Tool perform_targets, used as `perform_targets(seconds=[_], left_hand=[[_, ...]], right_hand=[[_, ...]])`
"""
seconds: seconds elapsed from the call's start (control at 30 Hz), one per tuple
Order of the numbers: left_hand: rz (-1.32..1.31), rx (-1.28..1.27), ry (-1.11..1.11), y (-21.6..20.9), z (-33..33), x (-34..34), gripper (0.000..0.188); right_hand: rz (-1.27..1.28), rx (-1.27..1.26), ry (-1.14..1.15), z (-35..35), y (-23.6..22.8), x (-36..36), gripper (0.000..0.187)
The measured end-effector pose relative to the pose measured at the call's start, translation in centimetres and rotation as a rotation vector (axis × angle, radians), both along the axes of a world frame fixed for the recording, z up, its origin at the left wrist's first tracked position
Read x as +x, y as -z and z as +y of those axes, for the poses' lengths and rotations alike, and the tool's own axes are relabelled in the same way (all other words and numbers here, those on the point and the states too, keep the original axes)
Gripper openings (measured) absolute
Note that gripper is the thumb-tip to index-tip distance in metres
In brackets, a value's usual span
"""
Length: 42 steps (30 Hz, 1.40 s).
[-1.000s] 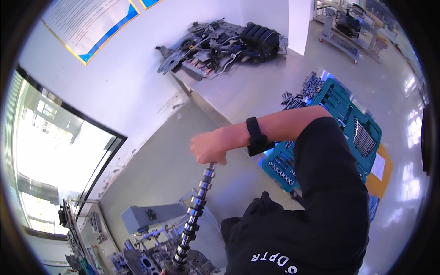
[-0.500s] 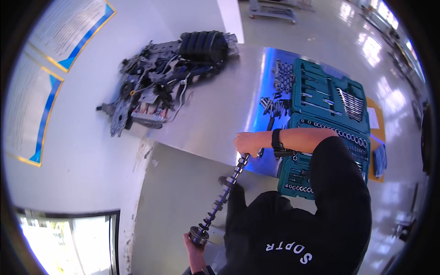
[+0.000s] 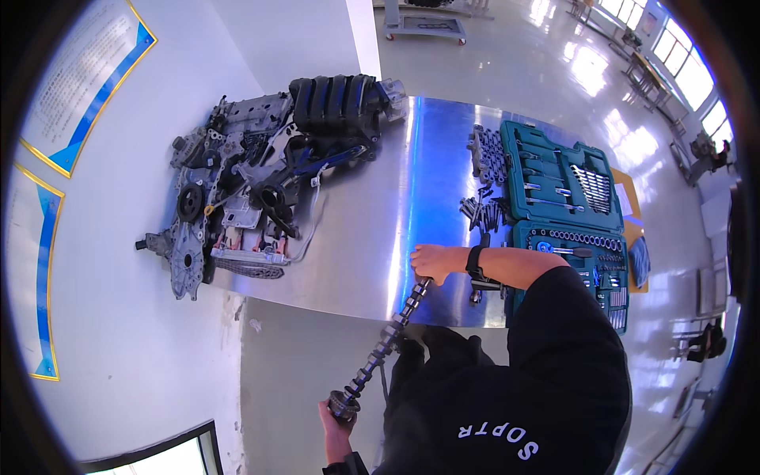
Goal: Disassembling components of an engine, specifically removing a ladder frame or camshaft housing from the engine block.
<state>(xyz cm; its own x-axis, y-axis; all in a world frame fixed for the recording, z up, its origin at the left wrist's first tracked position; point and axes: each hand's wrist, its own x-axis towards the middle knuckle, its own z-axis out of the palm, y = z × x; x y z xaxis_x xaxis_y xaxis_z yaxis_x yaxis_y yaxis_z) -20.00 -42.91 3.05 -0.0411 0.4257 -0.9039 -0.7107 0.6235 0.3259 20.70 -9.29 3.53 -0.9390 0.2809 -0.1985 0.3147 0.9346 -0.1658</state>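
Note:
I hold a metal camshaft (image 3: 385, 342) in both hands; it slants in front of the bench's near edge. My left hand (image 3: 336, 431), at the lower end, is closed on the wide round sprocket end (image 3: 343, 405). My right hand (image 3: 437, 262), with a dark band on its wrist, is closed around the upper end, over the edge of the metal-topped bench (image 3: 360, 229). Lobes and journals show along the shaft between the hands. My right fingertips are partly hidden. Just right of that hand, partly behind the wrist, lie dark-handled tools (image 3: 476, 296).
Dismantled engine parts, with a black intake manifold (image 3: 336, 107), cover the bench's left side. A green socket-tool case (image 3: 554, 178) lies open at the right. Beside it are loose bolts (image 3: 484, 212) and a cluster of metal parts (image 3: 488, 154). A white wall (image 3: 119, 237) borders the left.
The view has shifted, so the bench and engine parts appear lower and further left. Both hands keep hold of the camshaft, whose upper end sits slightly lower in the picture.

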Motion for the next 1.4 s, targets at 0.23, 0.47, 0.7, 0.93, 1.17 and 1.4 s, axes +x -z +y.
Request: perform_targets(seconds=[0.23, 0.47, 0.7, 0.93, 1.17, 1.4], left_hand=[[-0.023, -0.080, -0.048, 3.4, -1.5, 0.1, 0.055], [-0.160, -0.062, -0.029, 4.2, -2.9, 0.9, 0.050], [-0.181, -0.146, -0.128, 1.9, -0.7, 4.5, 0.051], [-0.313, -0.161, -0.030, 0.2, 4.9, 7.0, 0.052], [-0.432, -0.118, -0.070, -1.5, 15.1, 11.4, 0.057], [-0.306, 0.082, 0.182, -1.9, 26.3, 18.0, 0.062]], right_hand=[[0.033, -0.019, -0.090, 2.8, 0.5, -1.1, 0.024], [-0.178, -0.127, -0.093, 3.7, -0.1, -1.7, 0.028], [0.093, -0.272, 0.345, 8.4, -1.2, 1.3, 0.040], [0.175, -0.390, 0.640, 5.7, -4.7, 9.1, 0.026], [0.649, -0.387, 0.946, -0.8, -3.6, 15.3, 0.021], [0.792, -0.394, 1.138, -7.3, -4.4, 18.4, 0.020]])
